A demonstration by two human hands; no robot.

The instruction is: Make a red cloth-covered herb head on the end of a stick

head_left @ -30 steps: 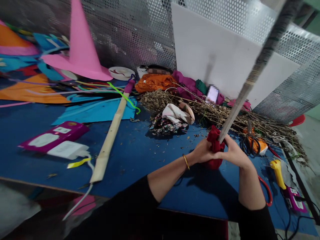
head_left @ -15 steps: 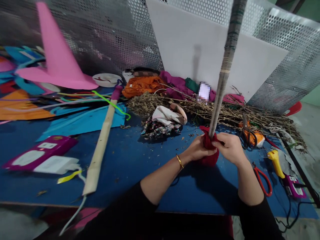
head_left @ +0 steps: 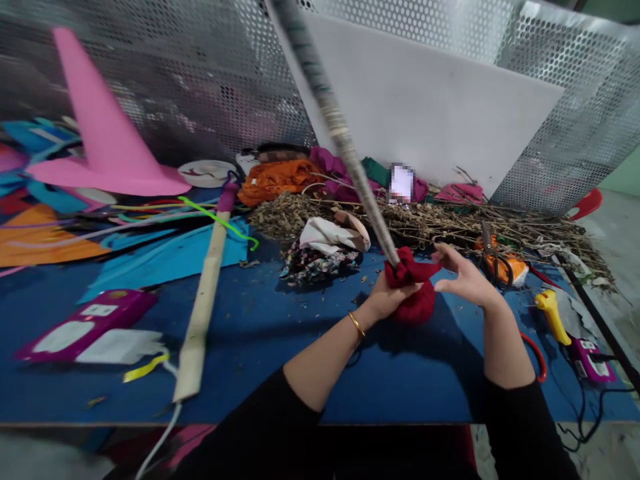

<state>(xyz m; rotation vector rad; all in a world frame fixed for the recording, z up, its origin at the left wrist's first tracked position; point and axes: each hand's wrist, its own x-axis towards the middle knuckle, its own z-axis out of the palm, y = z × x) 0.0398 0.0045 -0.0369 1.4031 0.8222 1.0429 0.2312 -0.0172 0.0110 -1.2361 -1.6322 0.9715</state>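
Observation:
My left hand [head_left: 389,297] is wrapped round a bundle of dark red cloth [head_left: 419,303] at the lower end of a long stick [head_left: 345,140]. The stick leans up and to the left, past the top of the view. A loose flap of the cloth points right, toward my right hand [head_left: 465,277]. That hand is beside the bundle, thumb and fingers apart, with nothing visible between them. Whether a fingertip touches the cloth flap I cannot tell. What lies inside the rounded bundle is hidden.
At left are a pink cone hat [head_left: 103,140], a purple power strip [head_left: 90,327] and a pale wooden stick [head_left: 203,307]. Crumpled fabric [head_left: 325,250] and dry twigs [head_left: 450,220] lie behind. Scissors [head_left: 493,257] and a yellow glue gun [head_left: 553,317] lie at right.
The long stick has swung from leaning right to leaning left. My right hand has let go of the red cloth and opened, while my left hand keeps its hold.

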